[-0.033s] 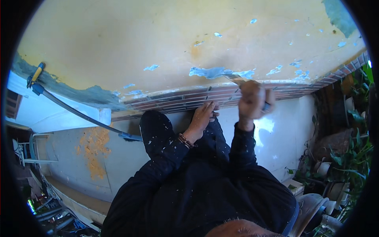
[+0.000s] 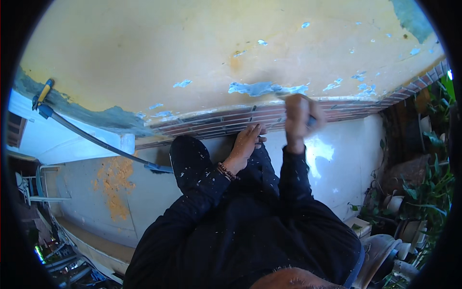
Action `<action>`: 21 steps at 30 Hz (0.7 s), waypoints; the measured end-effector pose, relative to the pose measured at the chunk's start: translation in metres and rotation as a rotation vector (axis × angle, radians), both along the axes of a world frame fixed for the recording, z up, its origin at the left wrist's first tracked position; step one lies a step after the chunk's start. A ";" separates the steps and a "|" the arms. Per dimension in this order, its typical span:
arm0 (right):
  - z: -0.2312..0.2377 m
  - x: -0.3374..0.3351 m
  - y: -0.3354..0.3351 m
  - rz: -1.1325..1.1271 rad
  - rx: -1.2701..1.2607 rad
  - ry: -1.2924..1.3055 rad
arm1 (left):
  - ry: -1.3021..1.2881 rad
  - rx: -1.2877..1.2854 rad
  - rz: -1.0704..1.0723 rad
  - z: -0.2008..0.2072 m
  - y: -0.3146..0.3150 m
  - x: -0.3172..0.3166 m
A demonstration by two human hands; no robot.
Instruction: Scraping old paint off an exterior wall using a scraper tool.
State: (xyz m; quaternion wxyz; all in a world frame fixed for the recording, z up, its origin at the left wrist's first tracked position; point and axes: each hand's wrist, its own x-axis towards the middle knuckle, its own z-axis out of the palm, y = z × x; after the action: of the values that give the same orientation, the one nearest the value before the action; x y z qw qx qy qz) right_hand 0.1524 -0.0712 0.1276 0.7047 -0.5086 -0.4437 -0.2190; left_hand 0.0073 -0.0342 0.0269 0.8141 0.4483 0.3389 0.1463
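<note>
My right hand (image 2: 298, 118) is closed round a scraper (image 2: 312, 121); its blade is smeared by motion, close to the wall. The hand is in front of the brick strip, at the right end of a bare blue-grey patch (image 2: 255, 89) where paint is off the yellowish wall (image 2: 134, 58). My left hand (image 2: 244, 144), with a beaded bracelet (image 2: 226, 172) at its wrist, rests on my knee, holding nothing, fingers stretched out. White flecks dot my dark sleeves and trousers.
A band of red brick tiles (image 2: 231, 121) runs along the wall's foot. On the left a long-handled tool with a yellow grip (image 2: 45, 90) leans against the wall. Orange flakes (image 2: 115, 183) lie on the pale floor (image 2: 149, 197). Potted plants (image 2: 423, 192) crowd the right side.
My right hand with the scraper has shifted slightly left, and the blade has become blurred. My left hand keeps its place on my knee.
</note>
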 end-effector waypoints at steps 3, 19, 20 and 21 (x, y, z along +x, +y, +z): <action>-0.024 0.009 0.008 0.278 0.013 0.154 | -0.009 0.049 -0.058 0.005 0.001 0.003; 0.018 -0.039 -0.021 0.454 0.115 0.069 | -0.248 -0.033 -0.062 0.052 -0.004 0.009; 0.019 -0.045 -0.023 0.456 0.115 0.065 | -0.252 -0.031 -0.061 0.054 -0.003 0.008; 0.022 -0.051 -0.025 0.476 0.154 0.126 | -0.324 -0.038 -0.088 0.055 -0.003 0.006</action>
State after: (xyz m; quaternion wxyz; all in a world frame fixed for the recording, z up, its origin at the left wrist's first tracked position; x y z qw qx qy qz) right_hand 0.1016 -0.0961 0.1496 0.7993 -0.3471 -0.4882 -0.0480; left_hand 0.0138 -0.0370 0.0818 0.8721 0.4176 0.1861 0.1745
